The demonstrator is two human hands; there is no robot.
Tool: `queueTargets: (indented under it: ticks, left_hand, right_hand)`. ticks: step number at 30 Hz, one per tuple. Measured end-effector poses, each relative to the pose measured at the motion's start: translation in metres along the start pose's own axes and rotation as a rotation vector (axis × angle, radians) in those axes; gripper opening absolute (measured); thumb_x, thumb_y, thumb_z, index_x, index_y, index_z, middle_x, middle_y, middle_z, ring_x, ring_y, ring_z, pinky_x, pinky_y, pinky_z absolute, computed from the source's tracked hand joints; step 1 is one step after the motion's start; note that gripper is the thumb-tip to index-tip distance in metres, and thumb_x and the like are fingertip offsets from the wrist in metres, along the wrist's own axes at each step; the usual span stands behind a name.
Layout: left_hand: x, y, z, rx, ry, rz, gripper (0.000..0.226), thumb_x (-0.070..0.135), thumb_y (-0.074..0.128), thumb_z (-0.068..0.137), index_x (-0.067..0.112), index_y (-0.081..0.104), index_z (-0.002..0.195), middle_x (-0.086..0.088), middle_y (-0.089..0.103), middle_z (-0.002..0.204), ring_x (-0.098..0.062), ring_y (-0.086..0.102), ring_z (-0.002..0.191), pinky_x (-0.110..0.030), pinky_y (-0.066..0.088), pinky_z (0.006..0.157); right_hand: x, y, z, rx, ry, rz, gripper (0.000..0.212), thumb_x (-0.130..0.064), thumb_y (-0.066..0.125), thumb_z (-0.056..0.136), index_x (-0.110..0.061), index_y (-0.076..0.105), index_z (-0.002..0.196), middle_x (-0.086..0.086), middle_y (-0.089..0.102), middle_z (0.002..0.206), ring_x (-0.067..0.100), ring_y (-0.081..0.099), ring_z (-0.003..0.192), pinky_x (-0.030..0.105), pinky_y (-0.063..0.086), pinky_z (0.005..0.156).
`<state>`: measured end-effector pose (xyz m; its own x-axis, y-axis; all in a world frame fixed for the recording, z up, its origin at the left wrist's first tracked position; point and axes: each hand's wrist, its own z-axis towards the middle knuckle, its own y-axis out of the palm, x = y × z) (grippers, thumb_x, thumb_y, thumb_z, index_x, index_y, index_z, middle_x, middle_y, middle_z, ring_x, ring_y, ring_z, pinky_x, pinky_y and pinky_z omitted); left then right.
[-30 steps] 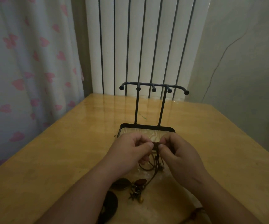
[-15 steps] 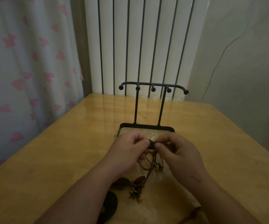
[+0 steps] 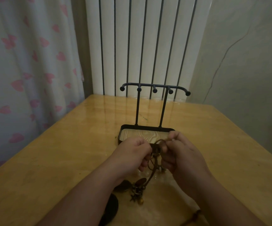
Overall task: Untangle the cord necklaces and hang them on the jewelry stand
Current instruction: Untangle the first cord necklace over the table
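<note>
The left grip (image 3: 132, 154) has its fingers curled and pinches the cord necklaces (image 3: 156, 146) between thumb and forefinger. The right grip (image 3: 182, 154) is curled too, pinching a loop of the same brown cord just beside the left one. The two hands almost touch, and the knot of cords sits between them, held a little above the counter (image 3: 66, 152).

From the knot the cords hang down and toward the person. Their lower ends lie on the counter: a brown oval pendant (image 3: 142, 181), a darker oval one (image 3: 124, 185) beside it, and a cluster of small metal charms (image 3: 137, 192) with a little golden bell (image 3: 142, 200). A flat dark disc (image 3: 111, 207) lies nearer still, partly hidden by the left forearm.

Just behind the hands stands the jewelry stand (image 3: 155, 86), upright, its black tray rim (image 3: 146, 128) near the knuckles. No cord is on its hooks yet.

Behind the counter is a white ribbed radiator (image 3: 140, 38), with a heart-patterned curtain (image 3: 26, 62) to the left.
</note>
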<state>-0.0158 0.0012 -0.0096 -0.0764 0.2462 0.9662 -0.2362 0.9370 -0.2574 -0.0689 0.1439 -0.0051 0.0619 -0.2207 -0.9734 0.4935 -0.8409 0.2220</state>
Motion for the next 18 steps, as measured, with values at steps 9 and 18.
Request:
queueTargets:
  ticks: [9, 18]
  left_hand:
    - [-0.001, -0.003, 0.001, 0.114, -0.026, -0.312, 0.019, 0.018, 0.053, 0.094, 0.014, 0.068, 0.084, -0.002, 0.066, 0.073, -0.019, 0.060, 0.072, -0.033, 0.050, 0.069]
    - [-0.002, -0.006, 0.005, 0.123, -0.028, -0.518, 0.013, 0.012, 0.053, 0.096, 0.009, 0.064, 0.091, -0.008, 0.069, 0.079, -0.014, 0.060, 0.065, -0.027, 0.048, 0.056]
  right_hand:
    - [-0.004, -0.009, -0.002, 0.040, -0.069, -0.197, 0.018, -0.016, 0.063, 0.076, -0.012, 0.066, 0.094, -0.002, 0.052, 0.058, 0.012, 0.040, 0.051, 0.027, 0.029, 0.050]
    - [-0.002, -0.003, -0.001, 0.093, 0.059, -0.452, 0.018, -0.020, 0.047, 0.094, -0.011, 0.059, 0.084, -0.001, 0.056, 0.058, 0.013, 0.042, 0.051, 0.028, 0.031, 0.050]
